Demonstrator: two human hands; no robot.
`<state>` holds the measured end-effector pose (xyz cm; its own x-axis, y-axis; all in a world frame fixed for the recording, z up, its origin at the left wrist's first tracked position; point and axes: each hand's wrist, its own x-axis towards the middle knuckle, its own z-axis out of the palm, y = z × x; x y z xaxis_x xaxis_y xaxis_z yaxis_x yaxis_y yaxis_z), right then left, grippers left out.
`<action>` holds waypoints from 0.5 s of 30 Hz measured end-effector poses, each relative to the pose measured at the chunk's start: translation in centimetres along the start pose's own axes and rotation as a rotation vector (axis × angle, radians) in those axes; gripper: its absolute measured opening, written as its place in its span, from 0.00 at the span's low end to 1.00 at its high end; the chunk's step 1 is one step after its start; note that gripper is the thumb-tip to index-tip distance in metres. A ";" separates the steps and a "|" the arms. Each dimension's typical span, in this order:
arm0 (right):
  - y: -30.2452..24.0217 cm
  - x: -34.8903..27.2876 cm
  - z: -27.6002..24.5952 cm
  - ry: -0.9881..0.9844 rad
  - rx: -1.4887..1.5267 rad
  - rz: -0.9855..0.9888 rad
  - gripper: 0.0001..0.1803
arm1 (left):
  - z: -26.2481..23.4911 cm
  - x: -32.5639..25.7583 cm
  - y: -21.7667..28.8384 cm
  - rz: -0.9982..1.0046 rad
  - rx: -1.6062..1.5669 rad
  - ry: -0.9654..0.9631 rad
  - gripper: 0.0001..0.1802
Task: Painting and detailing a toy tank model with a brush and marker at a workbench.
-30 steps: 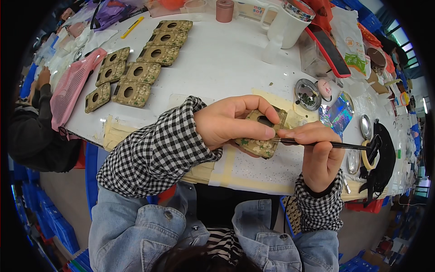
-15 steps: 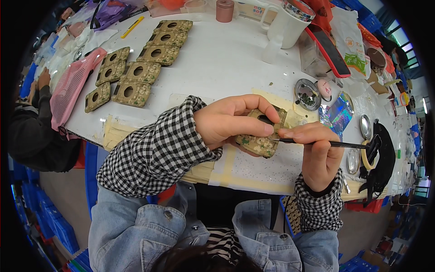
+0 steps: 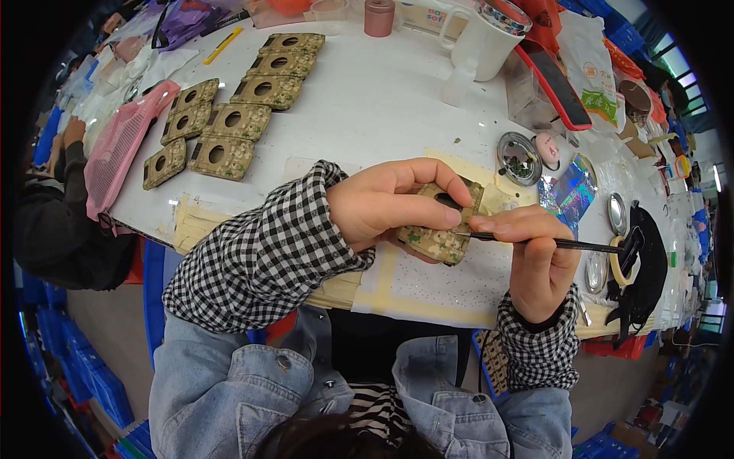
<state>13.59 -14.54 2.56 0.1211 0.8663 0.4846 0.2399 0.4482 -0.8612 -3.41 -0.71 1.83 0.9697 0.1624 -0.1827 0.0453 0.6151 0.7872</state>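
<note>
My left hand [image 3: 405,200] is closed round a camouflage-patterned case [image 3: 436,243] with a round hole, held tilted above the table's near edge. In my right hand [image 3: 535,256] is a thin black pointed tool [image 3: 569,243], pinched like a pen; its kind I cannot make out. The tool's tip meets the case's surface beside my left thumb. My left fingers cover much of the case and part of its hole. Beneath both hands lies a white sheet [image 3: 413,294] speckled with dark dots and taped at its borders.
Several matching camouflage cases [image 3: 222,157] lie in rows at left, near a pink mesh basket [image 3: 126,149]. A clear round dish [image 3: 520,158] holds dark bits. Farther right are a white mug [image 3: 485,46], a red-edged phone [image 3: 554,88] and a black strap [image 3: 646,268]. Another person's sleeve [image 3: 73,183] shows at left.
Both hands hold nearly the same place. The tool's tip appears to have shifted very slightly on the case; nothing else has visibly moved.
</note>
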 end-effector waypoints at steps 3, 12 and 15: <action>0.0 0.0 0.0 0.000 0.002 -0.002 0.20 | -0.1 0.0 -0.1 0.003 -0.003 -0.002 0.14; 0.0 -0.1 0.0 0.007 0.016 0.010 0.21 | 0.0 0.0 0.0 0.001 0.010 -0.005 0.14; 0.0 0.0 0.1 0.008 0.012 0.010 0.21 | 0.0 0.0 -0.1 0.002 0.003 0.000 0.15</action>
<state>13.54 -14.53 2.53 0.1310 0.8691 0.4770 0.2268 0.4421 -0.8678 -3.39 -0.73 1.78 0.9699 0.1631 -0.1810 0.0443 0.6127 0.7891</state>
